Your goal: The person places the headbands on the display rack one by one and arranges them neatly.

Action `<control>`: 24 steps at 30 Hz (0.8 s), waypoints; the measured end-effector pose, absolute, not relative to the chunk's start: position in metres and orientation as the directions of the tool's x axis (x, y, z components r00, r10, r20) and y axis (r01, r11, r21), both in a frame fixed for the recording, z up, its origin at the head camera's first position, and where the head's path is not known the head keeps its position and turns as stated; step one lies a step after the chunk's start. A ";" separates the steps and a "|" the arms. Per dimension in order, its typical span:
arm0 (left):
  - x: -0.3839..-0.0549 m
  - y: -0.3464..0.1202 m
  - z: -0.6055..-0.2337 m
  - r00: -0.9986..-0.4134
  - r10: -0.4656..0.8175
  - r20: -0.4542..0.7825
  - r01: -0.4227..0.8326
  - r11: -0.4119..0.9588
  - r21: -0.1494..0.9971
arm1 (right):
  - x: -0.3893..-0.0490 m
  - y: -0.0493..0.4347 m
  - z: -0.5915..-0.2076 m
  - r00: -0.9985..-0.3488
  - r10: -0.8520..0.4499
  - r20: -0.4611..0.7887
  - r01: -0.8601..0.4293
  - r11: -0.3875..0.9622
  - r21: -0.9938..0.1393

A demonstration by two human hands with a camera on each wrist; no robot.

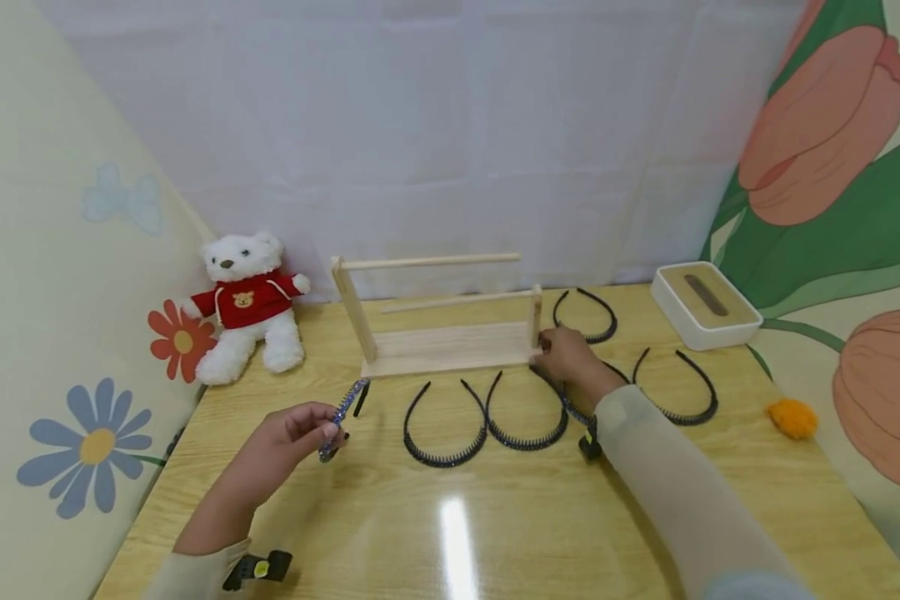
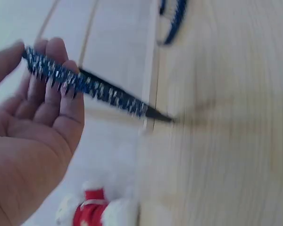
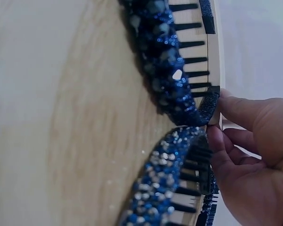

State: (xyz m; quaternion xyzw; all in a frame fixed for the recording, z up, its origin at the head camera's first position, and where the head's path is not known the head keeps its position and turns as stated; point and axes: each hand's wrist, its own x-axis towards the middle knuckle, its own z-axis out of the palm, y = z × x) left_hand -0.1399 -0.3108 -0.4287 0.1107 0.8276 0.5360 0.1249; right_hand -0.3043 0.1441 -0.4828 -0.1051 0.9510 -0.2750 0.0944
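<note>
My left hand (image 1: 296,433) pinches a glittery blue headband (image 2: 99,89) between thumb and fingers, raised over the table left of the row. Its dark teeth and one black tip show in the left wrist view. At the right end of the wooden rack (image 1: 450,348), my right hand (image 1: 573,360) grips the base corner beside the short post; the headbands in front partly hide the fingertips. Close to that hand in the right wrist view are a dark blue beaded headband (image 3: 160,61) and a blue-and-silver one (image 3: 153,193).
Toothed headbands lie in a row before the rack, among them one at left (image 1: 444,461) and one at right (image 1: 693,419); another (image 1: 603,337) lies behind. A white teddy bear (image 1: 247,300) sits left. A white tissue box (image 1: 708,333) and orange fluffy ball (image 1: 792,417) are at right.
</note>
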 end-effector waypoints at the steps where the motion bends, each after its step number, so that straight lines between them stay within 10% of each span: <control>1: -0.141 -0.310 -0.430 -0.946 0.307 -0.106 0.000 0.324 0.946 | -0.304 0.144 -0.483 -0.960 -0.253 -0.121 -0.150 0.827 -0.541; 9: -0.143 -0.299 -0.430 -0.946 0.313 -0.083 -0.137 -0.157 0.978 | -0.303 0.145 -0.482 -0.961 -0.247 -0.122 -0.148 0.837 -0.527; 24: -0.146 -0.301 -0.354 -0.987 0.017 0.159 0.124 -0.539 0.833 | -0.302 0.142 -0.484 -0.963 -0.245 -0.109 -0.149 0.827 -0.543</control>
